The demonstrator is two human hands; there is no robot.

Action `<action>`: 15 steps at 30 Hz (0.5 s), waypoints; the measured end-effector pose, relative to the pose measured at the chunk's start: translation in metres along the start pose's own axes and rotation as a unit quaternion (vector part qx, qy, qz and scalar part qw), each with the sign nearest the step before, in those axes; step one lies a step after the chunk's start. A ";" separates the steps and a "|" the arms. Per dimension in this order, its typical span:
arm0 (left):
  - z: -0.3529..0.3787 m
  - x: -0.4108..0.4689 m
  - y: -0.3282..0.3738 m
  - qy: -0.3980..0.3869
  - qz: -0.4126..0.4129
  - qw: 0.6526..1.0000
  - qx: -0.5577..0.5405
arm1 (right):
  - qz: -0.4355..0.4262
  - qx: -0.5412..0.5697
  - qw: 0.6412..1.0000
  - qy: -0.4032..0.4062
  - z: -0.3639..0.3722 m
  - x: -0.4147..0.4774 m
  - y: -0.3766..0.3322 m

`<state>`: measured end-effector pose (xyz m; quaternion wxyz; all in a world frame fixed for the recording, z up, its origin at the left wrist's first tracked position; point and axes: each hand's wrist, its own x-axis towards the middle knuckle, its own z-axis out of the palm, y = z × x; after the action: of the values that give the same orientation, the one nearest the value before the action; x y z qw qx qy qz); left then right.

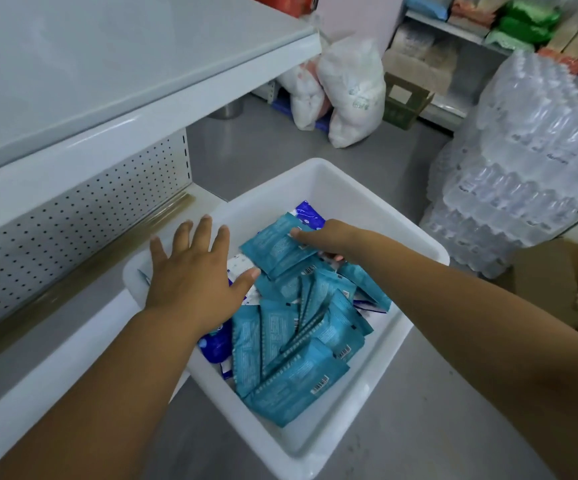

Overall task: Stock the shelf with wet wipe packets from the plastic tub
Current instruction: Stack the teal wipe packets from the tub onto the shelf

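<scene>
A white plastic tub stands on the grey floor beside the shelf unit and holds several teal wet wipe packets plus a few dark blue ones. My right hand reaches into the tub's far side and grips one teal packet, thumb on top and fingers curled beneath it. With fingers spread straight, my left hand hovers over the tub's left rim; its thumb points toward the held packet. The white lower shelf runs along the left, under a perforated back panel.
An upper white shelf board overhangs at top left. Stacked shrink-wrapped packs of water bottles stand at right, with a cardboard box below them. White sacks and a green crate sit on the floor behind the tub.
</scene>
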<state>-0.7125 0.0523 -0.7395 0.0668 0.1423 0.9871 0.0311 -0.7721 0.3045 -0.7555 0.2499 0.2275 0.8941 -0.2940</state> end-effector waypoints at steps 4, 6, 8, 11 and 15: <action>0.003 -0.001 -0.005 0.014 -0.002 1.000 -0.013 | 0.002 0.002 1.000 0.005 0.004 0.000 -0.008; 0.005 -0.001 -0.007 0.019 -0.001 1.000 -0.019 | 0.025 0.024 0.999 -0.036 0.002 -0.005 -0.015; 0.008 -0.002 -0.009 0.025 0.004 0.999 -0.024 | 0.046 0.048 0.995 -0.069 0.005 -0.008 -0.020; 0.011 -0.004 -0.012 0.038 0.004 0.999 -0.023 | 0.051 0.072 0.993 -0.074 0.016 -0.001 -0.022; 0.012 -0.003 -0.010 0.054 0.001 0.998 -0.034 | 0.024 0.094 0.994 -0.059 0.027 0.000 -0.028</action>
<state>-0.7103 0.0423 -0.7516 0.0187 0.1391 0.9874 0.0726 -0.7792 0.2671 -0.7636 0.2870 0.2535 0.8403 -0.3837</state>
